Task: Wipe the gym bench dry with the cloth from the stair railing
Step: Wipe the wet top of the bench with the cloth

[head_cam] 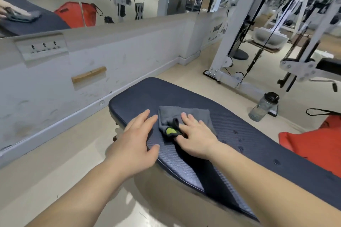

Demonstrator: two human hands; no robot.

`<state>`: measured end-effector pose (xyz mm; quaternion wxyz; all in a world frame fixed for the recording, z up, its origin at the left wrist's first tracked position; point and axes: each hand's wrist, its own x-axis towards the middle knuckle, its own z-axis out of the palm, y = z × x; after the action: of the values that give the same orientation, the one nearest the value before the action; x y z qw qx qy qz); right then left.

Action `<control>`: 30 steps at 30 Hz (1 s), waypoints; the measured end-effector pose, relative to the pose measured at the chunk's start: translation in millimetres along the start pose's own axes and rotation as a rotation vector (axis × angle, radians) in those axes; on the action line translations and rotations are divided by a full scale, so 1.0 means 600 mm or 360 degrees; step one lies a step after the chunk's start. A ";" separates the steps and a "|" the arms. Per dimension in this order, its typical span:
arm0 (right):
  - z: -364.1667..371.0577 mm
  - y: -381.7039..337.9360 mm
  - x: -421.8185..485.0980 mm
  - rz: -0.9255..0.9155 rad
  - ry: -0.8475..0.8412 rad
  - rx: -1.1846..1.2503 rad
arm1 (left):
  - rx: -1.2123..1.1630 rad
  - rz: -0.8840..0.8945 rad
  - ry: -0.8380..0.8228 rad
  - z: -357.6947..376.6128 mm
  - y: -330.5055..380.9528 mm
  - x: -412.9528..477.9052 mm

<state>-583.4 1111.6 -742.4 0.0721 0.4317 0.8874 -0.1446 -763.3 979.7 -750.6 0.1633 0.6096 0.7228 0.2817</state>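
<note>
Grey cloth [186,116] pinned under right hand [195,134], fingers [185,117] spread flat

Right hand [193,134] flat on grey cloth [186,116], navy bench [239,134], seemingly water droplets [238,140], left hand [136,142] beside

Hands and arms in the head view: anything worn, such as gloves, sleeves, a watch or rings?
Nothing worn is visible. The left hand and right hand are bare, without gloves, rings or a watch, and both forearms are uncovered down to the frame's bottom edge, with no sleeve in sight.
</note>
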 end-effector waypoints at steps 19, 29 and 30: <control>-0.061 0.236 -0.167 0.0629 0.0313 0.0584 | 0.0799 -0.0040 -0.0323 0.092 0.109 0.031; -0.047 0.351 -0.197 0.0675 0.0475 0.0868 | 0.1220 -0.0357 -0.0248 0.197 0.257 0.214; -0.046 0.358 -0.195 0.0691 0.0500 0.0910 | 0.1201 -0.0257 -0.0252 0.219 0.286 0.208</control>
<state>-342.3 1159.0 -728.1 -0.1590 0.6289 0.6996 -0.2995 -577.1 1145.1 -736.5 0.0044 0.5878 0.8064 -0.0654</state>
